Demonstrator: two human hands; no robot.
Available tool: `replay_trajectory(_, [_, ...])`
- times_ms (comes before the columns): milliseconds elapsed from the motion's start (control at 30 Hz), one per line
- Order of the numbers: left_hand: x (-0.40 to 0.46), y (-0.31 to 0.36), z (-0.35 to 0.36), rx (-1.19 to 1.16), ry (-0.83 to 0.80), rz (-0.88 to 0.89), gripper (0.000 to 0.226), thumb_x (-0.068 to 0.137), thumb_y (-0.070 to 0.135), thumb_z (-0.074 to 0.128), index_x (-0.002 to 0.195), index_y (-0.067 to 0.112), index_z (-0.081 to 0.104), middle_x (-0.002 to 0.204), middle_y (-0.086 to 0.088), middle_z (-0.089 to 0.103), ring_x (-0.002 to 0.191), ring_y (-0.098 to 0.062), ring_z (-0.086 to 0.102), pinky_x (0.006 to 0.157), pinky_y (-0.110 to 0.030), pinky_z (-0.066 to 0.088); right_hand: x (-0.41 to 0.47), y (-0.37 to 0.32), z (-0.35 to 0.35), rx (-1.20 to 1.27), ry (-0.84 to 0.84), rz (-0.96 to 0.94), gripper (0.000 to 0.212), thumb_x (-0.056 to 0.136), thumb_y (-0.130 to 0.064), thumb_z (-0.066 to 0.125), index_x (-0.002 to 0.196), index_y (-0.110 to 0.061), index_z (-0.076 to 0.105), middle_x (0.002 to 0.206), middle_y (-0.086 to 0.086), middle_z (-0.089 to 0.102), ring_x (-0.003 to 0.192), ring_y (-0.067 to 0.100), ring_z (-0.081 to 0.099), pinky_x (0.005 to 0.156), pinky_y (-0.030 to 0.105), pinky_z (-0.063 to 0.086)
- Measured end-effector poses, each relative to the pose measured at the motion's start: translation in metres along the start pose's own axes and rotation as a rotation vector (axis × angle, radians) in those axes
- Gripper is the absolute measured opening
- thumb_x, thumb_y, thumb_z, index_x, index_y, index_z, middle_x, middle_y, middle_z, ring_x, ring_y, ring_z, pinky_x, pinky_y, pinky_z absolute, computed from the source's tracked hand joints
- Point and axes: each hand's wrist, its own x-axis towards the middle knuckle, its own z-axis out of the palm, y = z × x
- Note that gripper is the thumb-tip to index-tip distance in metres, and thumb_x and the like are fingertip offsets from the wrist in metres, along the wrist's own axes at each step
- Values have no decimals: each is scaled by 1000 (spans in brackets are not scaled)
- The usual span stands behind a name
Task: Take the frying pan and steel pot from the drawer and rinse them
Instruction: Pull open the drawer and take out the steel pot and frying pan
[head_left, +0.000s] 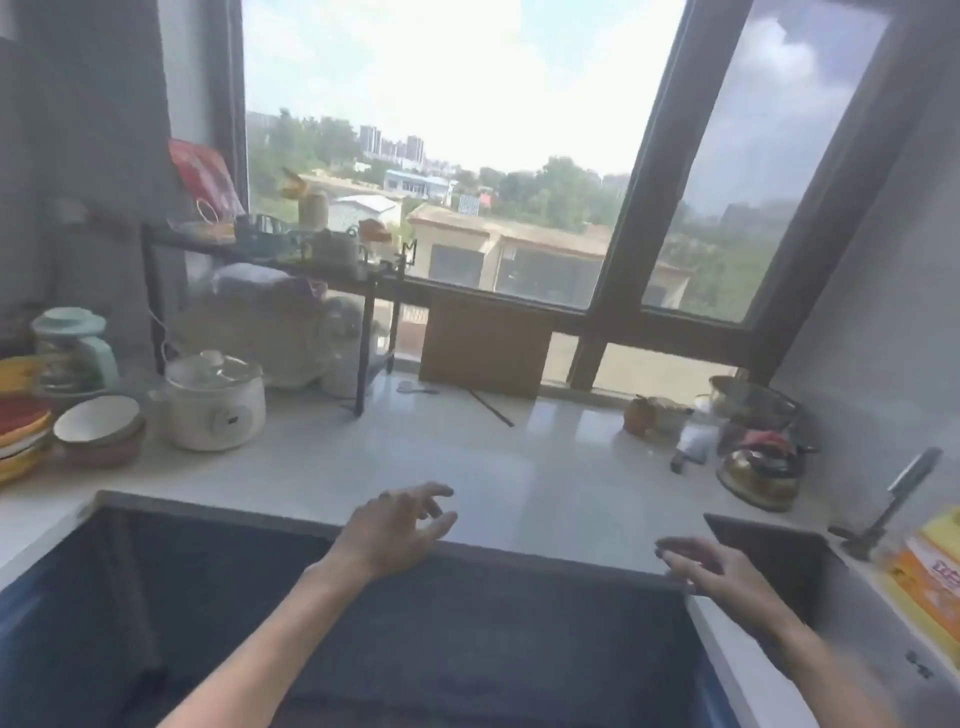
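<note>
My left hand (397, 525) hovers over the far edge of a large dark recessed surface (208, 597) set in the white counter, fingers spread and empty. My right hand (706, 569) is held out to the right near that surface's right corner, fingers apart, holding nothing. A smaller dark sink (769, 561) with a steel tap (893, 499) lies at the right. No frying pan or drawer is in view. A steel pot (753, 402) stands at the back right by the wall. The picture is blurred.
The white counter (415, 457) carries a white cooker (213, 402), stacked bowls (98, 428) and plates (21, 431) at the left. A black rack (270, 270) and a wooden board (485, 345) stand by the window. A kettle (761, 470) and yellow packets (930, 571) sit at the right.
</note>
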Motion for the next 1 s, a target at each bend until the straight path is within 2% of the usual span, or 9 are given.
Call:
replay_trajectory(100, [51, -35, 75, -111, -189, -89, 30, 89, 49, 50, 116, 40, 58, 100, 17, 67, 93, -2, 62, 89, -30, 49, 54, 56, 56, 112, -79, 125, 8, 87, -18, 62, 91, -17, 69, 95, 7, 74, 73, 9, 66, 70, 25, 50])
replay_trajectory(167, [73, -62, 137, -180, -245, -185, 25, 86, 50, 52, 108, 42, 61, 97, 19, 67, 91, -2, 62, 88, -30, 48, 80, 101, 104, 123, -173, 179, 7, 88, -18, 62, 91, -16, 68, 94, 6, 74, 70, 6, 65, 64, 19, 49])
replay_trajectory(333, [117, -148, 284, -312, -183, -467, 19, 78, 55, 53, 86, 44, 66, 84, 19, 71, 90, -4, 65, 86, -30, 49, 156, 208, 229, 161, -395, 292, 21, 89, -21, 62, 109, -21, 61, 108, 5, 69, 79, 6, 66, 64, 12, 49])
replay_trajectory(500, [173, -211, 395, -354, -317, -465, 46, 81, 53, 61, 124, 43, 50, 106, 7, 69, 100, -13, 62, 92, -32, 48, 239, 281, 318, 245, -411, 277, 29, 87, -25, 63, 114, -29, 53, 117, 3, 59, 104, 13, 59, 77, 24, 50])
replay_trajectory(600, [215, -225, 436, -453, -383, -485, 55, 84, 45, 65, 133, 30, 45, 119, -6, 63, 91, -13, 58, 71, -18, 44, 289, 316, 355, 126, -426, 259, 39, 86, -28, 63, 122, -28, 49, 113, 5, 59, 98, 16, 56, 80, 30, 46])
replay_trajectory(700, [243, -235, 460, -320, -382, -440, 50, 85, 38, 65, 130, 20, 52, 123, -5, 61, 102, -18, 57, 71, -16, 37, 318, 337, 378, 51, -452, 186, 45, 88, -26, 62, 130, -20, 47, 120, 2, 53, 109, 15, 50, 80, 17, 36])
replay_trajectory(800, [253, -247, 475, -312, -333, -418, 36, 85, 30, 67, 116, 13, 62, 93, 3, 65, 83, -8, 60, 58, -6, 37, 329, 351, 383, -9, -500, 109, 42, 90, -29, 59, 129, -21, 50, 133, -3, 50, 125, 11, 42, 87, 10, 27])
replay_trajectory(867, [259, -253, 482, -348, -274, -418, 27, 84, 25, 69, 107, 10, 68, 72, 12, 57, 58, 7, 53, 48, -2, 34, 334, 356, 384, -20, -469, 72, 34, 90, -28, 58, 122, -19, 56, 123, -5, 56, 118, 10, 47, 85, 12, 28])
replay_trajectory(1000, [258, -262, 495, -352, -170, -373, 14, 81, 24, 71, 91, 14, 72, 81, 6, 65, 55, 16, 51, 59, -4, 37, 333, 358, 400, 58, -313, 90, 20, 90, -25, 58, 107, -15, 62, 99, -5, 59, 94, 10, 52, 78, 18, 34])
